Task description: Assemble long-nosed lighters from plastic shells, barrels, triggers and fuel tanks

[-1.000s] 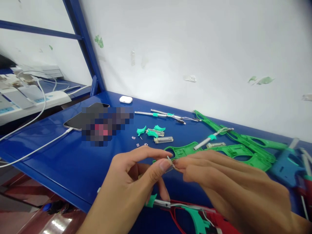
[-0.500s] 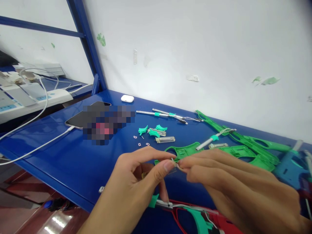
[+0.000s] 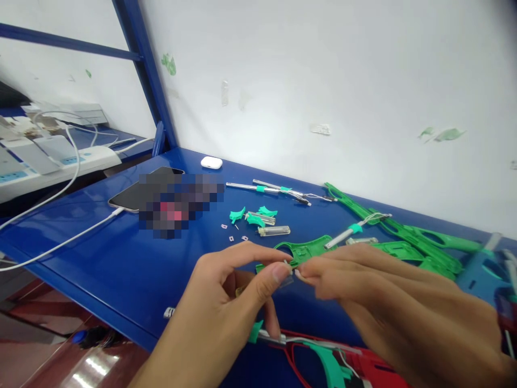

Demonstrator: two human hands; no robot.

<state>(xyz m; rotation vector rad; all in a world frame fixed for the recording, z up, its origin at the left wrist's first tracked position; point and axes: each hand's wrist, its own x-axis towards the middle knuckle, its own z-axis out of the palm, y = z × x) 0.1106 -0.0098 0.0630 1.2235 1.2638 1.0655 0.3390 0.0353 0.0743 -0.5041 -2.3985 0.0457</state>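
Note:
My left hand (image 3: pixel 238 296) is closed around a clear plastic lighter fuel tank (image 3: pixel 286 281), mostly hidden by the fingers. A thin pale tip stands up between its thumb and forefinger. Close beside that tip, my right hand (image 3: pixel 363 285) is pinched, and whatever its fingertips hold is too small to make out. Beneath the hands lie a red lighter shell (image 3: pixel 375 369), a teal trigger (image 3: pixel 327 366) and a metal rod (image 3: pixel 270 337) with white wire. Beyond them are green shell halves (image 3: pixel 311 249), another clear tank (image 3: pixel 274 231) and several teal triggers (image 3: pixel 237 215).
Wired metal rods (image 3: pixel 242 186) lie near the wall, and another rod (image 3: pixel 339 238) rests across green shells. Tiny pink-white pieces (image 3: pixel 244 238) are scattered left of the tanks. A charging phone (image 3: pixel 141 188), white earbud case (image 3: pixel 211 163) and blue shell (image 3: pixel 480 277) are on the blue table (image 3: pixel 121 264).
My right fingertips have moved slightly right, away from the left thumb, opening a small gap. My left hand keeps its grip on the fuel tank, nearly still.

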